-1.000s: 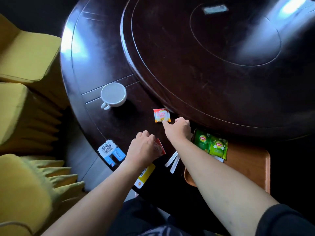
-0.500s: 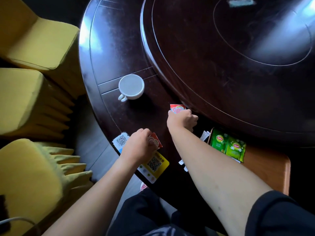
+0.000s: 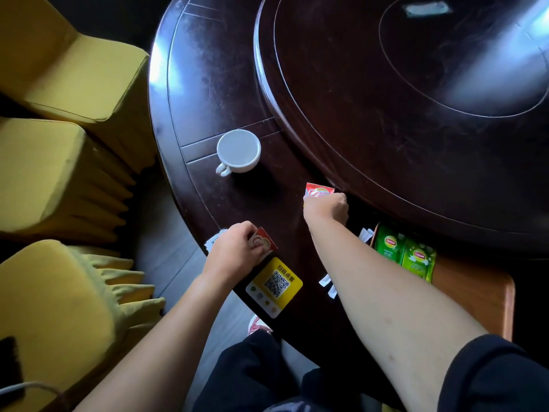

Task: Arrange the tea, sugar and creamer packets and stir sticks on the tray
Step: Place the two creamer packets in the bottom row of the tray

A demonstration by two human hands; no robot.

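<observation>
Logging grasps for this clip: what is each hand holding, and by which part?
Right hand pinches a red creamer packet by its near edge. Left hand grips another red packet by its left end, fingers wrapped over it.

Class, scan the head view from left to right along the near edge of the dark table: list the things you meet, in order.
Left hand holding a red creamer packet → yellow QR card → white stir sticks → green tea packets → wooden tray.
</observation>
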